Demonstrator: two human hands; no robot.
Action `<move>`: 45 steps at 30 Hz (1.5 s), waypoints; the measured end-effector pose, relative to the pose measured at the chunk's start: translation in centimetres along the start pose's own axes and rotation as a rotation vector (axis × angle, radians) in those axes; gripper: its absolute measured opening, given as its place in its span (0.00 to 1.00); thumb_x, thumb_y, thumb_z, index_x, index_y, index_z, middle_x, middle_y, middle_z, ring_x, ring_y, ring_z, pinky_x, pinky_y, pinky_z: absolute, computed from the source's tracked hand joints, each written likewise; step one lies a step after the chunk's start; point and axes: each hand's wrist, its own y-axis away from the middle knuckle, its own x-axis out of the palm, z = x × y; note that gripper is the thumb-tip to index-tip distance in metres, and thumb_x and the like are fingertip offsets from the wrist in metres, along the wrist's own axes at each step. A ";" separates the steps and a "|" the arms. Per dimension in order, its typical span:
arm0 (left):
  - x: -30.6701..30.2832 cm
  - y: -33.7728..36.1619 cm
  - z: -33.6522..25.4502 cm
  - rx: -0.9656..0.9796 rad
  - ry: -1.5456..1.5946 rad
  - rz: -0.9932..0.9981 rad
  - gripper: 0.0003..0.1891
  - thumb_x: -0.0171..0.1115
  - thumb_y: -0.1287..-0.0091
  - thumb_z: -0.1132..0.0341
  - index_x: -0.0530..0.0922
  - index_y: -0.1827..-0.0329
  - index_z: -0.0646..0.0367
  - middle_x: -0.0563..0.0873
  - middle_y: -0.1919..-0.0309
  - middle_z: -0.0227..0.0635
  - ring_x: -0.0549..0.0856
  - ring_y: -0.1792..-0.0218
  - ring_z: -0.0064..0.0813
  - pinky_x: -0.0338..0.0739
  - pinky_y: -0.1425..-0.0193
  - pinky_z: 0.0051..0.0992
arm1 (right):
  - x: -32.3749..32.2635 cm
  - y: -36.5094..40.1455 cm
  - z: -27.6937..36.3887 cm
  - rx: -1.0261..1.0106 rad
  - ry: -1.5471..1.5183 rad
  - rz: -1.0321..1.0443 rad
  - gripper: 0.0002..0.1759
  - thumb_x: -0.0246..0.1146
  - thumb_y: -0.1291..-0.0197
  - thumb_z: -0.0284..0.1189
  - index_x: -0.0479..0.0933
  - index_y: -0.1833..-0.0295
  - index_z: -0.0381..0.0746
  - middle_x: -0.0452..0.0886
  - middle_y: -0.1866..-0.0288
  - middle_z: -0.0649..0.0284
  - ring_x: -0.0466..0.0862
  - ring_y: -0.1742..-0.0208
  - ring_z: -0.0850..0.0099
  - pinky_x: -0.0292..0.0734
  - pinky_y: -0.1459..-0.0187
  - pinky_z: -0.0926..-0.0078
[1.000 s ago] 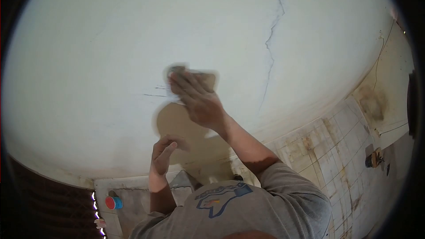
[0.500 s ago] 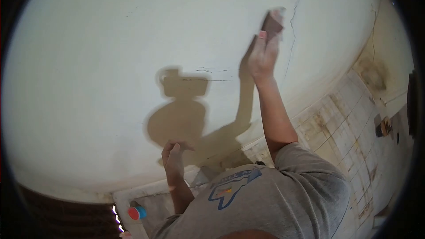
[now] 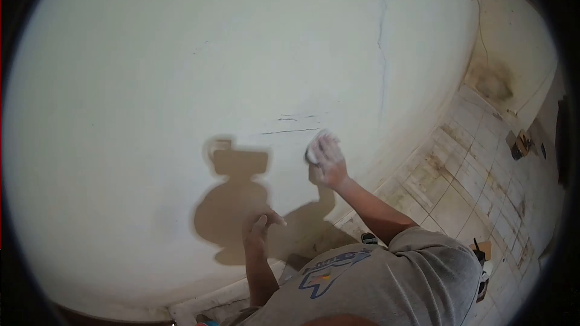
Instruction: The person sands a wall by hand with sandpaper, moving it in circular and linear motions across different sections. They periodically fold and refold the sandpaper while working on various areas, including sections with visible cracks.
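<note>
A pale wall (image 3: pixel 139 84) fills most of the view, with a few short dark cracks (image 3: pixel 291 131) near its middle and a long crack (image 3: pixel 381 42) to the right. My right hand (image 3: pixel 329 160) is pressed round a small whitish sheet or pad (image 3: pixel 314 148) against the wall, just below the right end of the short cracks. Its exact shape is blurred. Lower left, my left hand (image 3: pixel 260 229) is raised near the wall with its fingers bent and partly apart, holding nothing that shows. Shadows of my head and arm fall on the wall.
Stained floor tiles (image 3: pixel 447 187) run along the wall's foot at the right. Farther back lie a small brown object (image 3: pixel 521 145) and a dark stain (image 3: pixel 492 81) on another wall. Dark items (image 3: pixel 481 253) are on the floor behind my shoulder. A blue-rimmed item (image 3: pixel 208 324) shows at the bottom edge.
My right hand has moved down and left along the wall, from beside the long crack to below the short cracks. The view has shifted; my left hand appears slightly lower and farther right.
</note>
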 end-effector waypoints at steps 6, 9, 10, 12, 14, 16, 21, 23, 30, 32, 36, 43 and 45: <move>0.0 -0.2 0.6 -0.033 0.071 -0.044 0.10 0.56 0.25 0.69 0.82 0.56 0.66 0.86 0.65 0.44 0.86 0.62 0.38 0.82 0.51 0.38 | -4.9 -8.6 -8.2 0.321 0.022 -0.318 0.32 0.50 0.26 0.26 0.59 0.19 0.28 0.55 0.15 0.42 0.49 0.13 0.47 0.41 0.16 0.50; 0.9 -0.8 0.5 -0.052 0.092 -0.052 0.09 0.56 0.25 0.70 0.82 0.56 0.66 0.86 0.65 0.41 0.86 0.62 0.36 0.82 0.51 0.36 | -9.3 -16.8 -10.1 0.177 -0.052 -0.465 0.30 0.47 0.22 0.28 0.58 0.20 0.25 0.56 0.15 0.42 0.51 0.13 0.48 0.44 0.16 0.57; 1.4 -0.9 0.5 -0.066 0.107 -0.046 0.09 0.56 0.25 0.70 0.82 0.56 0.65 0.86 0.65 0.40 0.87 0.62 0.35 0.82 0.51 0.35 | -10.5 -19.7 -10.7 0.123 -0.065 -0.502 0.30 0.47 0.21 0.29 0.58 0.20 0.24 0.57 0.15 0.43 0.52 0.13 0.49 0.45 0.16 0.58; 2.1 -0.9 1.2 -0.116 0.094 -0.073 0.08 0.57 0.25 0.70 0.82 0.55 0.65 0.87 0.65 0.38 0.87 0.61 0.33 0.82 0.52 0.34 | -13.0 -25.8 -11.2 0.034 -0.132 -0.522 0.29 0.48 0.21 0.29 0.61 0.22 0.25 0.60 0.17 0.41 0.55 0.14 0.47 0.48 0.17 0.58; 2.3 -1.4 2.9 -0.180 0.031 -0.129 0.07 0.58 0.25 0.70 0.82 0.55 0.64 0.87 0.64 0.37 0.87 0.61 0.31 0.82 0.51 0.33 | -14.9 -32.0 -12.2 -0.067 -0.188 -0.509 0.27 0.49 0.22 0.29 0.64 0.23 0.28 0.65 0.19 0.42 0.59 0.16 0.45 0.50 0.17 0.56; 3.7 -1.8 3.5 -0.189 0.025 -0.082 0.07 0.59 0.25 0.70 0.82 0.55 0.64 0.88 0.63 0.37 0.87 0.60 0.30 0.82 0.51 0.32 | -18.0 -36.2 -9.2 -0.126 -0.133 -0.439 0.24 0.48 0.21 0.26 0.66 0.25 0.28 0.73 0.24 0.47 0.68 0.20 0.50 0.60 0.22 0.66; 6.8 -2.8 4.3 -0.246 -0.018 -0.034 0.10 0.57 0.24 0.66 0.82 0.55 0.64 0.88 0.62 0.39 0.88 0.59 0.33 0.82 0.49 0.35 | -19.0 -36.2 -10.4 -0.117 -0.070 -0.347 0.35 0.43 0.19 0.40 0.55 0.19 0.25 0.54 0.16 0.37 0.51 0.13 0.47 0.44 0.15 0.56; 7.8 -3.4 4.4 -0.225 -0.026 0.044 0.12 0.55 0.23 0.65 0.82 0.55 0.65 0.88 0.62 0.41 0.88 0.59 0.36 0.82 0.47 0.37 | -18.3 -32.9 -10.6 -0.110 -0.140 -0.347 0.31 0.46 0.21 0.35 0.60 0.21 0.27 0.61 0.18 0.38 0.55 0.15 0.47 0.47 0.16 0.56; 11.9 -5.1 5.9 -0.376 -0.169 0.164 0.17 0.52 0.21 0.60 0.82 0.57 0.67 0.88 0.62 0.46 0.88 0.60 0.38 0.81 0.47 0.38 | -10.3 -12.4 -16.3 0.050 -0.172 -0.366 0.24 0.54 0.30 0.23 0.77 0.30 0.34 0.72 0.24 0.45 0.68 0.21 0.43 0.62 0.22 0.50; 13.7 -5.8 6.1 -0.384 -0.232 0.199 0.18 0.52 0.21 0.59 0.82 0.58 0.68 0.88 0.61 0.47 0.88 0.60 0.38 0.81 0.46 0.39 | -8.9 -5.8 -17.5 0.157 -0.161 -0.297 0.24 0.53 0.29 0.23 0.75 0.29 0.31 0.72 0.24 0.41 0.68 0.21 0.41 0.62 0.22 0.50; 15.5 -6.0 7.0 -0.396 -0.260 0.139 0.23 0.48 0.19 0.54 0.83 0.58 0.66 0.89 0.60 0.49 0.89 0.60 0.39 0.80 0.47 0.39 | -7.2 4.1 -17.9 0.363 -0.145 -0.132 0.25 0.51 0.25 0.27 0.71 0.27 0.28 0.68 0.22 0.37 0.64 0.20 0.38 0.60 0.21 0.49; 15.4 -7.1 10.9 -0.410 -0.009 -0.039 0.35 0.36 0.18 0.38 0.82 0.58 0.61 0.89 0.61 0.49 0.87 0.62 0.42 0.80 0.50 0.42 | -3.7 1.1 -14.9 0.522 -0.162 -0.435 0.29 0.45 0.21 0.33 0.67 0.27 0.19 0.63 0.22 0.31 0.59 0.18 0.33 0.51 0.19 0.43; 14.8 -7.2 10.7 -0.372 -0.014 -0.057 0.37 0.35 0.18 0.36 0.82 0.59 0.61 0.88 0.62 0.48 0.86 0.63 0.41 0.80 0.51 0.42 | -6.1 -5.0 -14.5 0.405 -0.179 -0.480 0.28 0.46 0.21 0.33 0.67 0.28 0.20 0.64 0.21 0.32 0.58 0.18 0.33 0.51 0.19 0.44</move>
